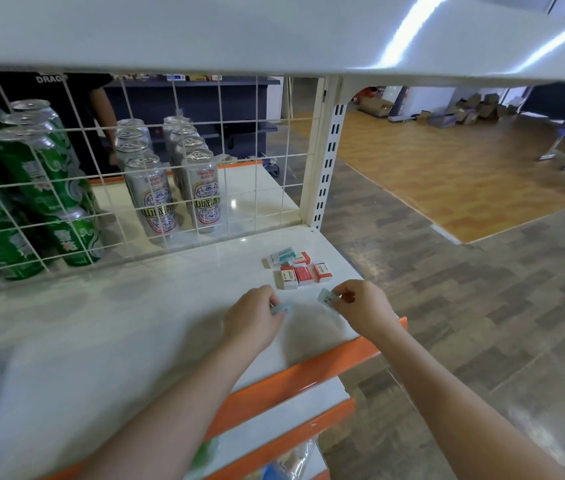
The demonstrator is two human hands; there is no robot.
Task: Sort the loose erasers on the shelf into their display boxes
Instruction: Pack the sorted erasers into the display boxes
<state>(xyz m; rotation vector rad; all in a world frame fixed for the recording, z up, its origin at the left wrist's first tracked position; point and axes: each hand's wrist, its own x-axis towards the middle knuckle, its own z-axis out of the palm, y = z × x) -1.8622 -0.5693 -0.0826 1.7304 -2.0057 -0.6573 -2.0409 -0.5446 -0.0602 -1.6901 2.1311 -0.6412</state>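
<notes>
Erasers on the shelf: sorting barely begun, two in hand

We hold one pale blue-green eraser (281,308) pinched in our left hand (252,315) just above the white shelf (135,323), and a second pale eraser (326,299) pinched between thumb and fingers of our right hand (360,306); just behind them a cluster of loose erasers (300,268), mostly red-sleeved with one or two pale ones, lies unsorted near the shelf's right end; we see no display boxes here, so we judge nearly everything is left to do; beyond the wire grid (170,188) stand green cans (31,188) and silver cans (177,181), unrelated stock
</notes>
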